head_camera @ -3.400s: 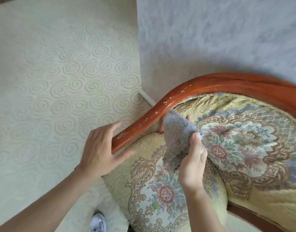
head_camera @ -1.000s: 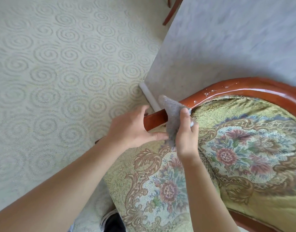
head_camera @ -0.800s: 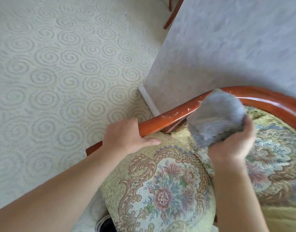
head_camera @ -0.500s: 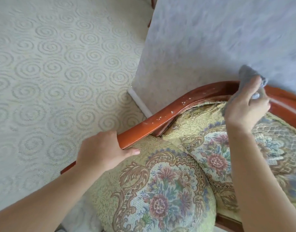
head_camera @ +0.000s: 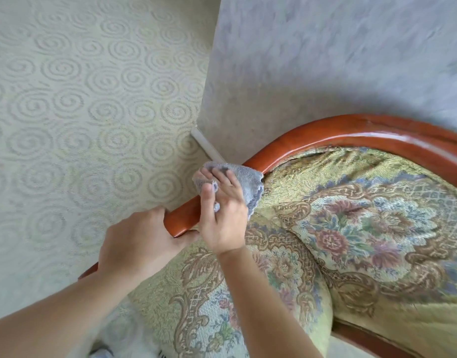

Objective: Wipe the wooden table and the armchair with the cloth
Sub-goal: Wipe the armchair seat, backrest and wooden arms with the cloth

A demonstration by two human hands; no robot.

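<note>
The right hand (head_camera: 223, 213) presses the grey cloth (head_camera: 244, 177) onto the armchair's wooden rail (head_camera: 351, 130), fingers spread flat over it; just beside it, lower on the rail, the left hand (head_camera: 142, 244) is wrapped around the wood; the floral cushion (head_camera: 351, 228) lies inside the rail.

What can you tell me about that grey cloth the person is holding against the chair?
The small grey-lilac fluffy cloth, apparently microfibre, with a wavy stitched edge, is bunched and draped over the glossy reddish-brown wooden rail of the armchair. The right hand presses it flat against the wood, fingers spread on top. One corner hangs towards the yellow floral cushion. The left hand grips the rail just beside it, not touching the cloth.
</note>
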